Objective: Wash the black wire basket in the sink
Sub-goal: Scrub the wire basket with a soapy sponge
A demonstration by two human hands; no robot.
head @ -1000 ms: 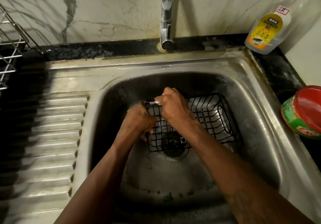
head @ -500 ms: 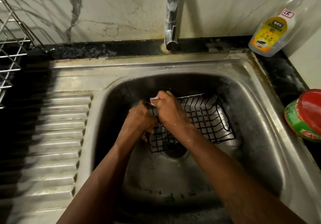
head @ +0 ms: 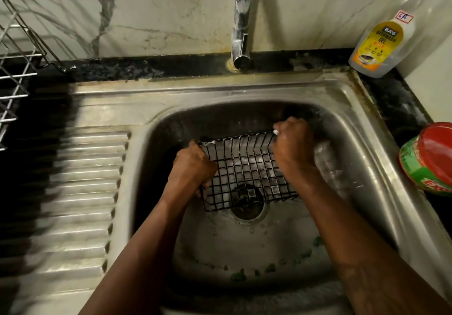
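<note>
**Both hands on the basket, low in the sink**

The black wire basket (head: pixel 247 170) sits down in the bowl of the steel sink (head: pixel 220 94), over the drain (head: pixel 247 204), whose dark ring shows through the grid near its front edge. Its long axis runs roughly from 9 o'clock to 3 o'clock, with the right end swung a little back toward 2. The open side faces up toward the person, so you look straight onto the floor grid, and the far rim climbs slightly toward the right.

The left hand (head: pixel 193 165) grips the short end at 9 o'clock, fingers curled round the wires there. The right hand (head: pixel 293 148) is a closed fist on the far rim at about 2 o'clock, curled over the corner. A small white bit (head: pixel 276 132) pokes out by its knuckles — foam or a scrubber, I cannot tell which. Foamy streaks cling to the wires between the two hands, and wet patches glint on the sink wall just right of the right wrist.

Around the bowl:

- **12 o'clock:** the tap (head: pixel 241 33) stands with its spout pointing down at the back ledge.
- **1 to 2 o'clock:** a clear dishwash bottle (head: pixel 376 43) with a yellow label leans in the corner.
- **3 o'clock:** a green tub with a red lid (head: pixel 430 160) rests on the dark counter.
- **9 o'clock:** the ribbed draining board (head: pixel 80 180) spreads out, partly in shadow.
- **10 o'clock:** a silver wire rack (head: pixel 14 70) stands beyond the draining board.
- **6 o'clock:** small green scraps (head: pixel 269 268) lie scattered on the sink floor.
</note>
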